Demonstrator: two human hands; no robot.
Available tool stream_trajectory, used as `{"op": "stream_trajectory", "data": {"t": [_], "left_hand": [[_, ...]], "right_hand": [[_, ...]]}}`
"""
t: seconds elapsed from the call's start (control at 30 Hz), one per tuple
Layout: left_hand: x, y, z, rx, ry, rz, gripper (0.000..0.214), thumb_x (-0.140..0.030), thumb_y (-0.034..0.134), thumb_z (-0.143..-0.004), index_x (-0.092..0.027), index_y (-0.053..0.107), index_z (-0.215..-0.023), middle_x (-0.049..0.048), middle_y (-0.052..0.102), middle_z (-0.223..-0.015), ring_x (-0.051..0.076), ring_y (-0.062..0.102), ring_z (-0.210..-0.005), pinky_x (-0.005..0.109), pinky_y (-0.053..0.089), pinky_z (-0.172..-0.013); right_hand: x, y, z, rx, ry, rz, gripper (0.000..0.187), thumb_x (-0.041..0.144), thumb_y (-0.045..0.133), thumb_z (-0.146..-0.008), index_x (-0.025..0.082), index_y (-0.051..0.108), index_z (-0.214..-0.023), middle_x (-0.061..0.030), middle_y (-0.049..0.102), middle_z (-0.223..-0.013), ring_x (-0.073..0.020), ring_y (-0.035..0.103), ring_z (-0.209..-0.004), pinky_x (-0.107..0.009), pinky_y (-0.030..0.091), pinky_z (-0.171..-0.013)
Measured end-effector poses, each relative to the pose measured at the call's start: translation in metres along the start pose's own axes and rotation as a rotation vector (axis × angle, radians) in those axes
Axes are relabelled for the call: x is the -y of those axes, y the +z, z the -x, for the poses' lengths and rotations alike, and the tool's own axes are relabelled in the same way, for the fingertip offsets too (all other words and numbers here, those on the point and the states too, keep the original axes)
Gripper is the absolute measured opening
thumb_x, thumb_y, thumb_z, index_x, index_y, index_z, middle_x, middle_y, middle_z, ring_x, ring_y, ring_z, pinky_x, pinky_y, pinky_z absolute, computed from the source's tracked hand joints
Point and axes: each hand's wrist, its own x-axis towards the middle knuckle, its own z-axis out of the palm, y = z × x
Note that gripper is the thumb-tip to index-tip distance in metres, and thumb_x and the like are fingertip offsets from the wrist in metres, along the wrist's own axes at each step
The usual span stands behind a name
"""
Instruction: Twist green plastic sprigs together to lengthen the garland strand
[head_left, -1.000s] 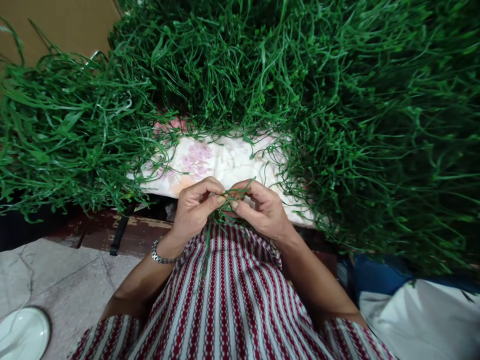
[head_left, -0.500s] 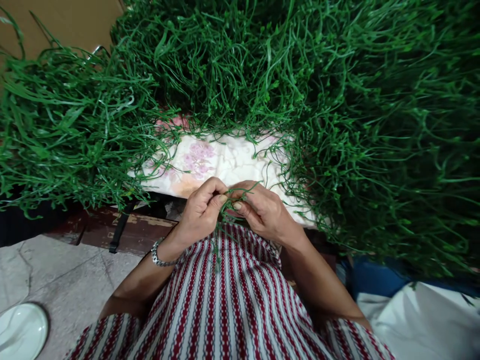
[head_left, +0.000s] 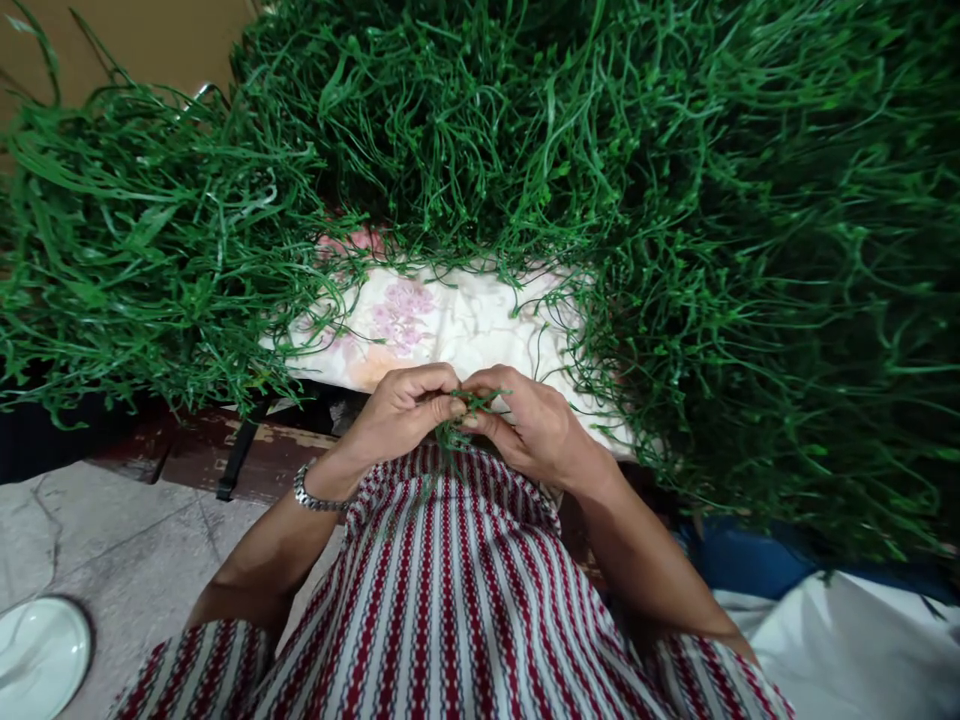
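Note:
My left hand [head_left: 409, 405] and my right hand [head_left: 525, 420] meet in front of my waist, each pinching with thumb and forefinger. Between their fingertips is a small tuft of thin green stems [head_left: 480, 400], part of it hanging below the thumbs. How the stems cross inside the pinch is hidden. Just beyond the hands lies a pale floral cloth [head_left: 480, 320]. Past it, a large heap of the same kind of green stems [head_left: 465, 150] spreads over the far side and the right. Another pile of greens [head_left: 165, 270] lies on the left.
A worn dark wooden bench edge [head_left: 240, 455] with a black strap [head_left: 238, 460] shows at left, under the cloth. On the grey floor [head_left: 135, 540] stands a white round dish or lid [head_left: 45, 650]. White sheeting [head_left: 855, 640] and blue material [head_left: 750, 560] lie at lower right.
My fingertips have drawn closer together over the stems. My left wrist has dropped outward slightly. Less of the stems hangs visibly below my hands.

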Motion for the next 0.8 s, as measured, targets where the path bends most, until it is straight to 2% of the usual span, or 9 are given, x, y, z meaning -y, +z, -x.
{"op": "stream_trajectory", "data": {"t": [0.1, 0.23, 0.37, 0.47, 0.53, 0.7, 0.8], "left_hand": [[-0.002, 0.0, 0.0, -0.043, 0.056, -0.119, 0.021, -0.03, 0.054, -0.084, -0.014, 0.054, -0.07, -0.0013, 0.047, -0.065, 0.01, 0.044, -0.064, 0.022, 0.035, -0.061], [-0.006, 0.004, 0.003, -0.062, 0.021, -0.264, 0.02, -0.029, 0.046, -0.088, -0.015, 0.051, -0.074, -0.0027, 0.044, -0.064, 0.008, 0.041, -0.061, 0.02, 0.034, -0.058], [-0.008, 0.008, 0.004, -0.012, 0.026, -0.348, 0.017, -0.022, 0.041, -0.089, -0.016, 0.045, -0.073, -0.005, 0.038, -0.061, 0.007, 0.037, -0.056, 0.017, 0.032, -0.053], [-0.01, 0.006, 0.004, 0.038, 0.062, -0.396, 0.019, -0.019, 0.041, -0.088, -0.016, 0.043, -0.069, -0.0055, 0.037, -0.059, 0.006, 0.035, -0.055, 0.017, 0.031, -0.052], [-0.011, 0.003, 0.004, 0.123, 0.087, -0.409, 0.022, -0.017, 0.041, -0.087, -0.016, 0.042, -0.066, -0.0056, 0.036, -0.058, 0.005, 0.034, -0.054, 0.017, 0.03, -0.051], [-0.018, -0.005, 0.011, 0.445, 0.185, -0.382, 0.018, -0.008, 0.043, -0.084, -0.015, 0.049, -0.069, -0.0052, 0.039, -0.058, 0.005, 0.036, -0.054, 0.018, 0.03, -0.053], [-0.022, -0.006, 0.016, 0.55, 0.215, -0.353, 0.02, -0.008, 0.041, -0.084, -0.015, 0.05, -0.067, -0.0041, 0.041, -0.058, 0.006, 0.038, -0.054, 0.019, 0.031, -0.054]], "right_hand": [[0.0, -0.004, -0.002, 0.035, -0.013, 0.019, 0.014, 0.019, 0.045, -0.09, 0.015, 0.048, -0.103, -0.0062, 0.057, -0.086, -0.0135, 0.056, -0.076, -0.025, 0.046, -0.064], [0.002, -0.004, -0.004, 0.057, 0.004, 0.124, 0.01, 0.019, 0.043, -0.091, 0.013, 0.051, -0.093, -0.0041, 0.051, -0.076, -0.0128, 0.049, -0.067, -0.024, 0.041, -0.059], [0.003, -0.004, -0.004, 0.107, 0.049, 0.178, 0.015, 0.026, 0.045, -0.091, 0.013, 0.05, -0.085, -0.0024, 0.048, -0.072, -0.0119, 0.045, -0.064, -0.023, 0.036, -0.057], [0.001, -0.006, -0.003, 0.156, 0.047, 0.165, 0.014, 0.024, 0.045, -0.09, 0.014, 0.049, -0.081, -0.0015, 0.046, -0.071, -0.0109, 0.042, -0.062, -0.023, 0.033, -0.056], [-0.001, -0.009, -0.002, 0.204, -0.006, 0.105, 0.014, 0.02, 0.043, -0.091, 0.014, 0.048, -0.079, -0.0019, 0.047, -0.071, -0.0111, 0.042, -0.064, -0.023, 0.033, -0.058], [-0.003, -0.014, -0.001, 0.382, -0.194, -0.219, 0.026, 0.025, 0.042, -0.093, 0.016, 0.047, -0.068, -0.0003, 0.047, -0.065, -0.0107, 0.044, -0.067, -0.023, 0.037, -0.065], [-0.001, -0.015, -0.002, 0.477, -0.239, -0.398, 0.029, 0.024, 0.041, -0.093, 0.015, 0.05, -0.067, -0.0005, 0.049, -0.064, -0.0098, 0.045, -0.066, -0.022, 0.039, -0.067]]}}
